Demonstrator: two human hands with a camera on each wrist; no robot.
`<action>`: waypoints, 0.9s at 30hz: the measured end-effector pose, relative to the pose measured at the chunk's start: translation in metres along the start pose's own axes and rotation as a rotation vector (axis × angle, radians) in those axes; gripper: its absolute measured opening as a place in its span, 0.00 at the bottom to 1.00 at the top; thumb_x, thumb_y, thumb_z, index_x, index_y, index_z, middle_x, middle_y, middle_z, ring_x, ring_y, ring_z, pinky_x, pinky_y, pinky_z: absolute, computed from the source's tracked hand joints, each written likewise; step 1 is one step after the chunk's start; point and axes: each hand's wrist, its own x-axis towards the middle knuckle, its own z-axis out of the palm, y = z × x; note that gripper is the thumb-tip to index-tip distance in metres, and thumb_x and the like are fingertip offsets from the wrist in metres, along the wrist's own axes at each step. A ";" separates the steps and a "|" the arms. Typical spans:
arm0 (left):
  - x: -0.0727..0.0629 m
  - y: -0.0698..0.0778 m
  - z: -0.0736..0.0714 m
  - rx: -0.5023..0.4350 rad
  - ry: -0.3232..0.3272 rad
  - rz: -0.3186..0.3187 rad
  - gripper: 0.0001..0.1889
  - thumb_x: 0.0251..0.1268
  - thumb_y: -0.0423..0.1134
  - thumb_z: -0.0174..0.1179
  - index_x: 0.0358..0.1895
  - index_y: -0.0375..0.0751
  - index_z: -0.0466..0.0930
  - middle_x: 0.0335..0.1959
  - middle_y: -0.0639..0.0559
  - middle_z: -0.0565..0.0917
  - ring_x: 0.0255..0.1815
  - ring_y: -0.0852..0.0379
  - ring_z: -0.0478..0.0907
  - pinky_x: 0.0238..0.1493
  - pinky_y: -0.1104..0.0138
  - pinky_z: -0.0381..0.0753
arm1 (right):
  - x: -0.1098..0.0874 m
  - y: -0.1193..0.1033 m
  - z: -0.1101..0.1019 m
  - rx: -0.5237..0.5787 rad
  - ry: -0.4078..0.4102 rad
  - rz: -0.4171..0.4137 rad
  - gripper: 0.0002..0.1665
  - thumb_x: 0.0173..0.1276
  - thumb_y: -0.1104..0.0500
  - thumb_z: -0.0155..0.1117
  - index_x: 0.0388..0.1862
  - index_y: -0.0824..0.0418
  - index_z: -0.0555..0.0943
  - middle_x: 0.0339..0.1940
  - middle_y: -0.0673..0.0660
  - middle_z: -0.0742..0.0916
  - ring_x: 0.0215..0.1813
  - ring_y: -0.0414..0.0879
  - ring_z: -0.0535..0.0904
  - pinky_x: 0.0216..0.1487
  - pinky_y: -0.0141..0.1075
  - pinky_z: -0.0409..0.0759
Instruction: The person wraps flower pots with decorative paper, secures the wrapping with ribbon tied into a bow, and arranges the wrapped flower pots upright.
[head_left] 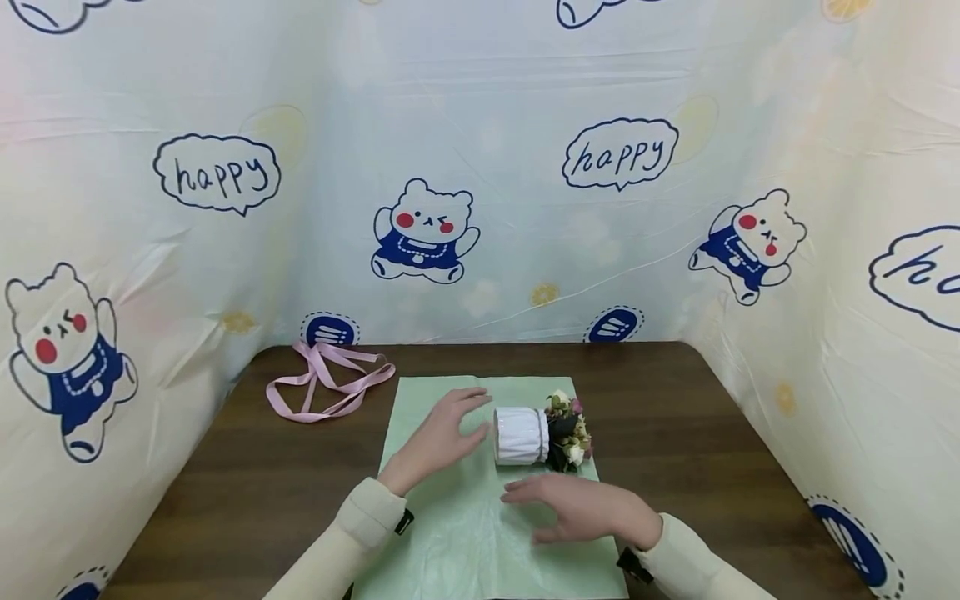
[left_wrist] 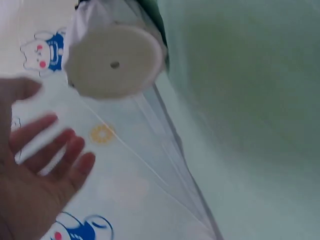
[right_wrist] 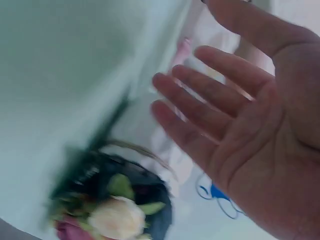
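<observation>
A white pot (head_left: 521, 435) of artificial flowers (head_left: 572, 432) lies on its side on a sheet of pale green wrapping paper (head_left: 442, 533), blooms toward the right. My left hand (head_left: 444, 435) is just left of the pot's base, fingers spread and holding nothing. In the left wrist view the pot's round base (left_wrist: 115, 62) shows a small hole in its middle. My right hand (head_left: 573, 508) hovers in front of the pot, fingers extended, nothing in it. The right wrist view has its open palm (right_wrist: 265, 135) beside a cream rose (right_wrist: 117, 218) and dark leaves.
A pink ribbon (head_left: 330, 383) lies in loose loops at the back left of the dark wooden table (head_left: 225, 500). A printed cloth (head_left: 517, 108) with bears and "happy" bubbles hangs behind the table and along both sides.
</observation>
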 end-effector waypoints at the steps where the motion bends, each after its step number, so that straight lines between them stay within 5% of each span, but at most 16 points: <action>1: -0.002 -0.004 -0.003 -0.014 0.043 -0.039 0.19 0.68 0.36 0.65 0.60 0.38 0.83 0.61 0.43 0.82 0.62 0.44 0.78 0.61 0.50 0.78 | 0.002 -0.001 -0.004 0.028 0.034 -0.002 0.31 0.70 0.57 0.71 0.70 0.59 0.77 0.69 0.54 0.81 0.70 0.44 0.76 0.67 0.39 0.76; 6: -0.017 -0.026 -0.016 -0.019 0.208 -0.222 0.14 0.61 0.31 0.66 0.50 0.34 0.86 0.45 0.41 0.88 0.41 0.44 0.84 0.43 0.54 0.82 | 0.011 -0.007 -0.027 0.087 0.219 0.041 0.21 0.73 0.59 0.66 0.63 0.57 0.82 0.60 0.52 0.86 0.63 0.42 0.80 0.63 0.39 0.78; 13: -0.040 -0.056 -0.038 0.058 0.163 -0.460 0.21 0.59 0.36 0.68 0.53 0.27 0.82 0.37 0.39 0.86 0.35 0.47 0.82 0.42 0.52 0.81 | 0.026 0.009 -0.041 -0.125 0.411 0.128 0.23 0.69 0.58 0.71 0.61 0.61 0.81 0.59 0.54 0.84 0.61 0.47 0.80 0.60 0.42 0.80; 18: -0.054 -0.066 -0.047 0.089 0.079 -0.592 0.28 0.61 0.40 0.68 0.58 0.22 0.74 0.36 0.39 0.83 0.34 0.48 0.79 0.43 0.48 0.79 | 0.037 0.024 -0.043 -0.167 0.408 0.190 0.32 0.66 0.52 0.75 0.66 0.61 0.79 0.64 0.56 0.80 0.67 0.50 0.75 0.64 0.44 0.78; 27: -0.069 -0.070 -0.050 0.121 -0.004 -0.672 0.18 0.61 0.42 0.69 0.38 0.28 0.77 0.29 0.42 0.79 0.31 0.44 0.76 0.39 0.49 0.78 | 0.058 0.031 -0.042 -0.097 0.291 0.255 0.36 0.59 0.55 0.81 0.65 0.65 0.79 0.62 0.60 0.83 0.61 0.51 0.80 0.60 0.44 0.81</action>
